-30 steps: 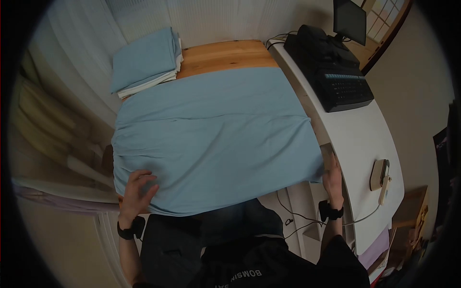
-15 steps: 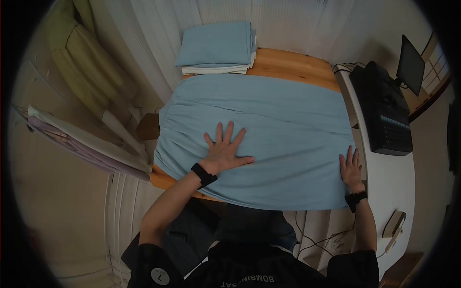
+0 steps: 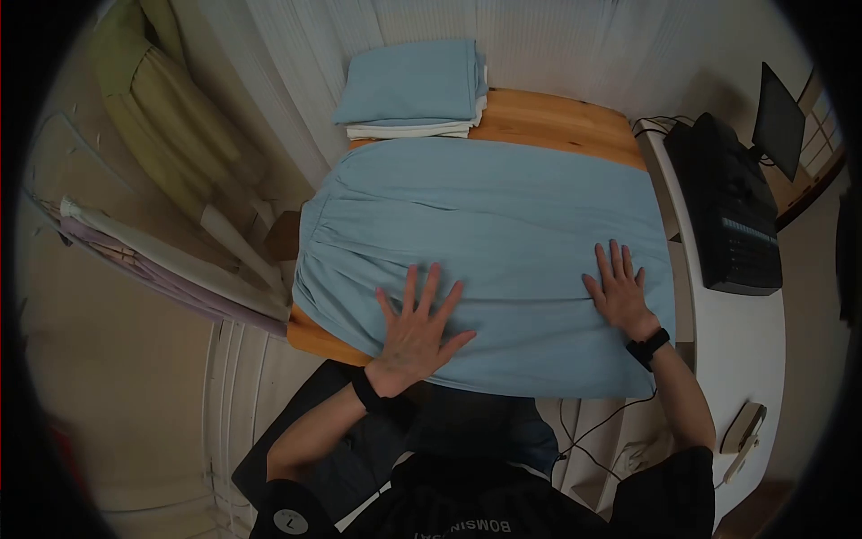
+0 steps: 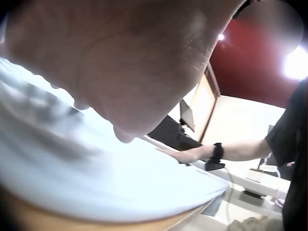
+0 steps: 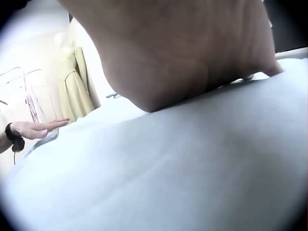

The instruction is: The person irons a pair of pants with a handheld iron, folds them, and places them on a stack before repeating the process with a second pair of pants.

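Observation:
A light-blue cloth (image 3: pixel 503 242), puckered in gathers along its left edge, lies spread over a wooden table. Above its front left part is my left hand (image 3: pixel 413 346), palm down with the fingers straight and spread. Seen from the right wrist, the left hand (image 5: pixel 36 129) is level and flat at the cloth's edge. My right hand (image 3: pixel 620 292) rests flat on the right part of the cloth, fingers pointing away from me. Shallow creases run across the cloth between the hands. Neither hand grips anything.
Folded blue and white cloths (image 3: pixel 413 85) are stacked at the back left of the wooden table (image 3: pixel 561 117). To the right, a white desk (image 3: pixel 741 359) bears a black machine with a keyboard (image 3: pixel 732 216). Clothes (image 3: pixel 171 135) hang at left. Cables (image 3: pixel 597 431) dangle below the front edge.
My left hand came onto the cloth with fingers spread, then drew back toward the front edge. My right hand moved from the right edge inward onto the cloth. The head view shifted.

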Demonstrator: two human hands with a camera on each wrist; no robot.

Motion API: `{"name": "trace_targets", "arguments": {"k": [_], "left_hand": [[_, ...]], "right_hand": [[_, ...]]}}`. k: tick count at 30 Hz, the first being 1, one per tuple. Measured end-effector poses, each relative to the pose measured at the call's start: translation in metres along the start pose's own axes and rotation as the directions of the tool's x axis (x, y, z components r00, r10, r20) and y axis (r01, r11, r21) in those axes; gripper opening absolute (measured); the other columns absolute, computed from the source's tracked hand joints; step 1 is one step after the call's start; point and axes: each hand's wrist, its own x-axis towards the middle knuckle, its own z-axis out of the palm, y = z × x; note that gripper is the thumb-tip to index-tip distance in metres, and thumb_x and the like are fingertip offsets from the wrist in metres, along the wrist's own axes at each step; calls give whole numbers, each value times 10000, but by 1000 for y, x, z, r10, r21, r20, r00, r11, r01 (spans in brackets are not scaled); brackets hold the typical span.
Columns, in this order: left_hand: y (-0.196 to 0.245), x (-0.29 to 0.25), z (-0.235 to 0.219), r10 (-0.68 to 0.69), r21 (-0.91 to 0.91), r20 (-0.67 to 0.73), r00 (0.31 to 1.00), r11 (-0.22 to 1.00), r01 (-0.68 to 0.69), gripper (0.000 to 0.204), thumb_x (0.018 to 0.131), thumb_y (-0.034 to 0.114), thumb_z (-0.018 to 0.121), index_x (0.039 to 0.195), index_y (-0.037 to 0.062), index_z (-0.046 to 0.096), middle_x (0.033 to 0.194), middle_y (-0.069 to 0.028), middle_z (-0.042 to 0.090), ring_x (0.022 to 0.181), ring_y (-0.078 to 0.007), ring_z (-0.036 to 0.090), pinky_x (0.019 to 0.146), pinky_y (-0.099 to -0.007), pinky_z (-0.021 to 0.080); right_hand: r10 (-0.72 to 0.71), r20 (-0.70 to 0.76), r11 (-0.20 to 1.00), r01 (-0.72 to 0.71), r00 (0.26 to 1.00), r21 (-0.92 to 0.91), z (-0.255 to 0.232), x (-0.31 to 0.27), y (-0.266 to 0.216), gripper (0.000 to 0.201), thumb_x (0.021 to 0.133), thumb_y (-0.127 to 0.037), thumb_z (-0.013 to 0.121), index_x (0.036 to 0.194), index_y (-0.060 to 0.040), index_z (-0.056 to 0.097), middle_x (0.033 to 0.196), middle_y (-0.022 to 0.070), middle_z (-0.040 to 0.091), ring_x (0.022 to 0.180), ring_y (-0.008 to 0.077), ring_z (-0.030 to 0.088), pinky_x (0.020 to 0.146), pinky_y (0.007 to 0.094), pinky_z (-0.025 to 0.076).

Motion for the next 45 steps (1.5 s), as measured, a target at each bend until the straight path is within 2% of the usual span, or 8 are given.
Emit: {"name": "trace_targets", "arguments": {"k": [4,17,24,27,37,39,42,45], "left_hand": [[-55,-43,-4,-288,-79,145,947,950,301,832,941,685,488,1585,189,311,1672,-194,90,1511,-500,62,1058,-817,117],[-7,-94,-16,-116,-122,157,981,983,136,788,951,662,501,1530,137,405,1638,-230,175,1468,-548,153,1069,-775,202],[-94,-8,-50,-199,-173,76,977,962,210,756,973,652,461,1533,147,408,1644,-190,210,1509,-474,144,1145,-720,160],[-134,26,-41,-389,-89,249,887,903,421,827,936,718,450,1578,211,329,1679,-143,136,1522,-481,72,1143,-736,119],[-138,-21,-9,-296,-171,201,934,928,331,830,910,613,607,1569,176,353,1681,-174,104,1528,-462,56,1145,-722,92],[-126,-35,-19,-259,-211,117,959,937,279,749,927,507,650,1531,129,421,1660,-197,177,1519,-461,119,1168,-659,146],[-127,-60,-22,-265,-175,21,964,948,264,647,963,410,631,1496,83,462,1633,-215,248,1506,-456,179,1178,-581,216],[-143,-83,-7,-348,-175,-73,935,927,332,557,996,334,591,1463,48,491,1604,-225,306,1489,-437,237,1171,-531,267]], "right_hand": [[65,5,998,-65,998,-2,8,-7,41,727,1036,-564,382,1600,-132,232,1631,264,201,1495,500,187,1056,798,225],[254,154,967,-253,955,-26,-25,-55,90,751,1038,-553,378,1596,-79,209,1625,295,170,1502,481,175,1173,623,239],[-7,-20,999,8,1000,47,-40,-6,21,727,1035,-526,391,1592,-86,233,1631,267,191,1509,460,178,1193,597,222],[28,213,996,-46,977,81,-21,6,9,750,1034,-571,352,1596,-92,222,1633,268,184,1512,454,177,1181,629,224],[176,132,983,-180,976,25,-22,-49,78,740,1011,-522,467,1542,-33,305,1595,293,256,1496,418,246,1163,592,304],[121,-127,983,-102,984,152,-33,-92,83,629,967,-391,610,1459,-31,454,1540,251,389,1458,409,330,1166,523,337],[392,-429,918,-317,814,239,-114,-180,49,557,950,-325,660,1415,-48,526,1494,218,470,1428,408,383,1161,512,340],[624,-681,633,-759,383,153,-115,-279,99,532,983,-326,622,1408,-24,520,1478,228,483,1400,418,410,1128,517,357]]}}
